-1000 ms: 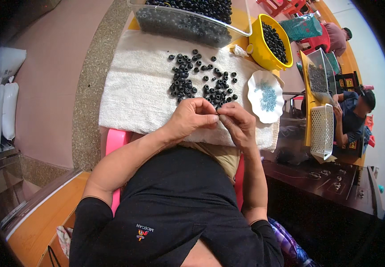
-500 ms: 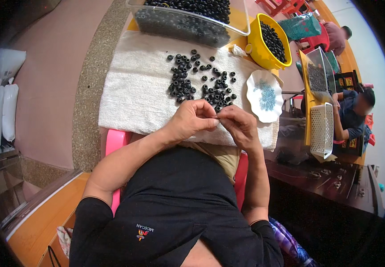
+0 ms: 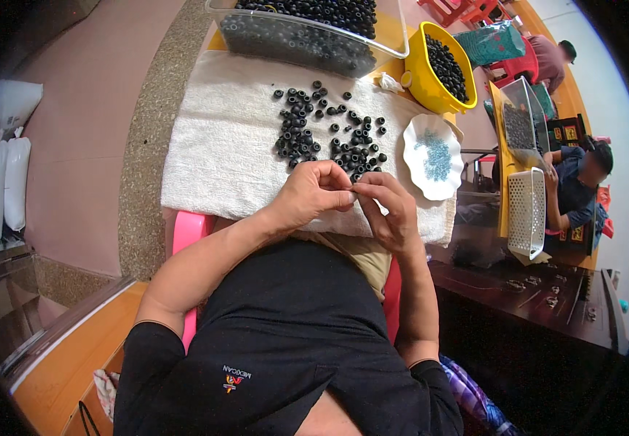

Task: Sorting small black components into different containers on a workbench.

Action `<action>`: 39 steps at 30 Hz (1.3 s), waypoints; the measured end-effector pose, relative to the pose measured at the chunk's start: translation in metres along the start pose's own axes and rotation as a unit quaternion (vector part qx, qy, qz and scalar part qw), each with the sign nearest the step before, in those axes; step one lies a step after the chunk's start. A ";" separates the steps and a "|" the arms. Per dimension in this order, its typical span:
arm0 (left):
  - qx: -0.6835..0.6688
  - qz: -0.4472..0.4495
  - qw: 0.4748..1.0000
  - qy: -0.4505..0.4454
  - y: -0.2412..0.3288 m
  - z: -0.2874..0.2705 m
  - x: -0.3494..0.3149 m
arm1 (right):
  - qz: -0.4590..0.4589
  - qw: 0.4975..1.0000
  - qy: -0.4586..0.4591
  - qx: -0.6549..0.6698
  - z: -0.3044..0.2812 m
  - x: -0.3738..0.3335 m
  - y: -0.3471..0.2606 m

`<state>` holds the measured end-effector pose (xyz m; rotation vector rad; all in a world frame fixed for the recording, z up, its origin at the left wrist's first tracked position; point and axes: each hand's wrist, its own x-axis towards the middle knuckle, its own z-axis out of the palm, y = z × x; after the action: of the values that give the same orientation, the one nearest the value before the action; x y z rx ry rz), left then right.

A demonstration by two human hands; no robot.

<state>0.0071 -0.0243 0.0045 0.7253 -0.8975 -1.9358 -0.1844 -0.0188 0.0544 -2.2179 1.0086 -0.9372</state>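
Observation:
My left hand (image 3: 313, 192) is closed in a pinch at the near edge of the scattered black pieces. Fingertip to fingertip with it, my right hand (image 3: 393, 214) is pinched too, its thumb bent in under the index finger. Whatever sits between the fingertips is too small and covered to make out. Just beyond my hands, many small round black pieces with holes (image 3: 296, 134) lie in two loose clusters on a white towel (image 3: 212, 145). Right of them, a white scalloped dish (image 3: 412, 163) holds tiny pale-blue clear bits (image 3: 436, 154).
A clear plastic bin (image 3: 292, 54) full of black pieces stands at the far edge. Beside it are a yellow basket (image 3: 420, 73) of similar pieces and a crumpled white tissue (image 3: 388, 82). Another person (image 3: 583, 182) sits at the right, near a white perforated basket (image 3: 525, 214).
My right hand has shifted slightly and turned, with its thumb drawn back and fingers more spread. The left hand stays nearly still, and the black pieces lie as before.

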 end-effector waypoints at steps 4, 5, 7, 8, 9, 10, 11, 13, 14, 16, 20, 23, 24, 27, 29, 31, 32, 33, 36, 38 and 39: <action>0.009 0.004 1.000 0.000 0.001 0.000 0.000 | -0.016 0.999 0.001 -0.047 0.000 -0.001 -0.002; 0.005 0.003 1.000 0.000 0.001 0.001 0.000 | -0.030 0.997 0.003 -0.064 0.000 -0.002 -0.002; 0.009 0.010 1.000 0.000 0.001 0.000 0.000 | -0.044 0.996 0.001 -0.082 -0.001 0.000 -0.007; 0.013 0.015 1.000 0.000 0.001 -0.001 0.000 | -0.056 0.993 -0.001 -0.101 -0.001 0.001 -0.009; 0.013 0.016 1.000 -0.001 0.001 0.000 0.000 | -0.056 0.993 -0.001 -0.101 -0.001 0.001 -0.010; 0.011 0.009 1.000 0.001 0.001 0.000 0.000 | -0.058 0.992 0.002 -0.110 -0.001 0.000 -0.010; 0.010 0.003 1.000 0.003 0.001 0.000 0.000 | -0.060 0.991 0.004 -0.119 -0.001 0.000 -0.011; 0.015 0.008 1.000 0.005 0.000 0.000 0.001 | -0.075 0.989 0.011 -0.125 0.000 0.000 -0.010; 0.020 0.013 1.000 0.008 0.000 0.000 0.001 | -0.090 0.987 0.017 -0.131 0.001 0.000 -0.008; 0.025 0.014 1.000 0.010 0.000 0.000 0.001 | -0.101 0.984 0.026 -0.147 0.004 0.000 -0.005; 0.045 0.018 0.999 0.009 0.001 -0.001 0.001 | -0.123 0.976 0.046 -0.172 0.007 -0.001 0.000; 0.037 0.005 0.999 -0.003 0.005 0.002 -0.001 | -0.110 0.980 0.077 -0.147 0.007 -0.003 0.002; 0.037 0.006 0.999 -0.004 0.006 0.003 -0.001 | -0.111 0.980 0.078 -0.148 0.006 -0.003 0.001; 0.018 -0.008 1.000 0.003 0.006 0.005 -0.003 | -0.100 0.977 0.097 -0.159 0.002 -0.001 0.000; 0.021 -0.007 1.000 0.007 0.005 0.004 -0.003 | -0.098 0.974 0.115 -0.170 0.000 -0.001 -0.001; 0.014 -0.005 1.000 0.009 0.005 0.006 -0.003 | -0.102 0.973 0.118 -0.171 -0.002 0.001 -0.002; 0.007 -0.005 1.000 0.013 0.006 0.007 -0.003 | -0.105 0.972 0.121 -0.172 -0.003 0.001 -0.003; 0.007 -0.004 1.000 0.011 0.006 0.007 -0.003 | -0.106 0.971 0.123 -0.173 -0.005 0.002 -0.003; 0.014 -0.002 1.000 0.014 0.007 0.008 -0.004 | -0.127 0.967 0.128 -0.178 -0.010 0.005 -0.006; 0.012 0.008 1.000 0.014 0.003 0.007 -0.003 | -0.108 0.964 0.123 -0.208 -0.013 0.006 -0.010; 0.013 0.008 1.000 0.012 0.004 0.008 -0.004 | -0.109 0.964 0.124 -0.210 -0.015 0.007 -0.012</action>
<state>0.0049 -0.0200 0.0125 0.7532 -0.9116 -1.9001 -0.1874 -0.0201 0.0743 -2.6514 1.1822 -1.2158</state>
